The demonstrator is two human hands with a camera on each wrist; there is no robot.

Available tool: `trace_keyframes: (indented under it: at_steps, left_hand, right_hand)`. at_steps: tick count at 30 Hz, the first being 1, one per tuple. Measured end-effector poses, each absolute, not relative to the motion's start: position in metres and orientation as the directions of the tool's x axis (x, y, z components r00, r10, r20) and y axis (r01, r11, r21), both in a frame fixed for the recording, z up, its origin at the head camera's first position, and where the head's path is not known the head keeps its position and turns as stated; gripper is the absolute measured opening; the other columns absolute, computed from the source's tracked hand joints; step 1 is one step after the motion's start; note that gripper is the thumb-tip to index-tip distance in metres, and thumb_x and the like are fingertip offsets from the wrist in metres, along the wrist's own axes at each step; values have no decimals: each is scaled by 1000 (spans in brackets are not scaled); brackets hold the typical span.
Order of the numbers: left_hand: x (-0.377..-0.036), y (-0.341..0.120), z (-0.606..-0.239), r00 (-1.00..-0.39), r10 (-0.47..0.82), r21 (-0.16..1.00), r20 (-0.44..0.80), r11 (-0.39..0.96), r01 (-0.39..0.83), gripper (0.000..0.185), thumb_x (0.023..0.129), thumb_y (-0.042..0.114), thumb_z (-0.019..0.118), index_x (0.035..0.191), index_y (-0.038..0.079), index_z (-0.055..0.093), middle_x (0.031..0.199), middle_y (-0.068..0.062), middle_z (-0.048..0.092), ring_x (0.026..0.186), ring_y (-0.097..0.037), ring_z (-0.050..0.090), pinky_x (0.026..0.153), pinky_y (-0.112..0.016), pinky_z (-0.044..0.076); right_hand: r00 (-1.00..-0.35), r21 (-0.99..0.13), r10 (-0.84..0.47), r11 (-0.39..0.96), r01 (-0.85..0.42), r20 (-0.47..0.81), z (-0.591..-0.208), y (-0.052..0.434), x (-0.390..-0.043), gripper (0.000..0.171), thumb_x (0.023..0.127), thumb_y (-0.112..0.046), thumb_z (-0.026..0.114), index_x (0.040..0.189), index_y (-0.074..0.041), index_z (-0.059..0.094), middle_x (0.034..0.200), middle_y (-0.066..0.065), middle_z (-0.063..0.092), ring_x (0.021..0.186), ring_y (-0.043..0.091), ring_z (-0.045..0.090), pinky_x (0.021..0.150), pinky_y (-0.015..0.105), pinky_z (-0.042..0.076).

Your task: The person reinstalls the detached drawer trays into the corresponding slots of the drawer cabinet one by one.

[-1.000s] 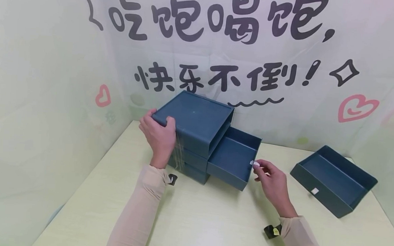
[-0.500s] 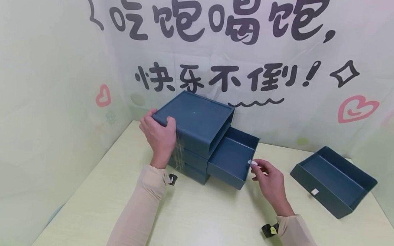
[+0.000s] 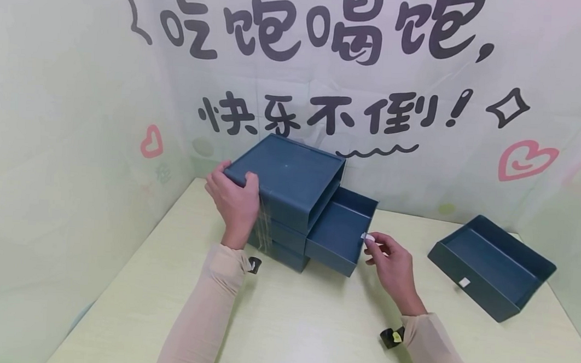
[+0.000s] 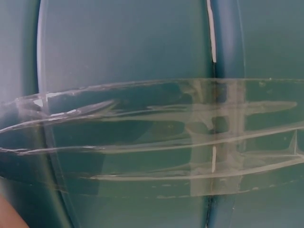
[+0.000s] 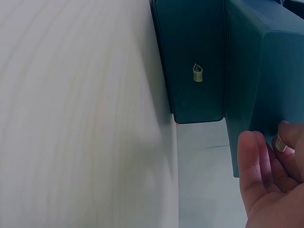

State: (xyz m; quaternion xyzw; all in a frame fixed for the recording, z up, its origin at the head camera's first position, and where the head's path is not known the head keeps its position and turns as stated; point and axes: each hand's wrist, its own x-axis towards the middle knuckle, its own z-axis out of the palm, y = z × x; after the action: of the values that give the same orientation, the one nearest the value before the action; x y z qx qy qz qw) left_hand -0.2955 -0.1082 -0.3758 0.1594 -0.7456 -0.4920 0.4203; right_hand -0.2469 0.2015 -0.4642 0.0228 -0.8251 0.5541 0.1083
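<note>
A dark blue-green drawer cabinet [image 3: 291, 170] stands on the table. My left hand [image 3: 237, 203] grips its top at the rear left corner, thumb on the near edge. Below the open top bay, one drawer [image 3: 340, 222] is pulled partly out. With thumb and fingers, my right hand [image 3: 392, 263] pinches the small white pull tab [image 3: 367, 237] on that drawer's front. The right wrist view also shows the lowest drawer [image 5: 190, 99] pushed in, its pale tab [image 5: 197, 74] standing out. Clear tape [image 4: 142, 137] stretches across the cabinet's side in the left wrist view.
To the right, a separate drawer [image 3: 493, 263] of the same colour lies on the pale wooden table [image 3: 287, 335], its white tab facing the front. A printed wall covering [image 3: 394, 176] rises behind the cabinet, and another wall [image 3: 74, 164] stands at the left.
My right hand has moved a little to the left, sliding the pulled-out drawer slightly further into the cabinet. The left hand and the separate drawer have stayed in place.
</note>
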Motion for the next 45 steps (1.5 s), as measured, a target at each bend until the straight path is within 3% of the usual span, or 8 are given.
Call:
trace_keyframes:
  at_steps: [9, 17, 45]
  left_hand:
    - [-297, -109, -377, -584, -661, 869, 471, 463, 176, 54, 85, 29, 61, 133, 7, 50, 128, -20, 51, 117, -36, 43, 93, -51, 42]
    - [-296, -108, -377, -596, -650, 868, 472, 461, 185, 54, 86, 29, 60, 133, 7, 49, 127, -20, 50, 116, -34, 43, 92, -50, 41]
    - [-297, -109, -378, -592, -652, 867, 473, 463, 182, 53, 86, 29, 61, 133, 7, 50, 126, -20, 51, 114, -36, 43, 91, -51, 42]
  right_hand:
    - [-979, -918, 76, 368, -150, 190, -464, 193, -250, 30, 99, -24, 66, 121, -4, 69, 109, 23, 74, 82, 18, 73, 67, 17, 58]
    - [-979, -922, 81, 359, -145, 186, -466, 184, -253, 29, 99, -23, 67, 121, -4, 69, 109, 24, 73, 86, 29, 74, 66, 18, 58]
    - [-972, -926, 74, 328, -188, 223, -471, 171, -258, 26, 98, -20, 68, 119, -5, 70, 106, 21, 74, 86, 32, 73, 64, 20, 58]
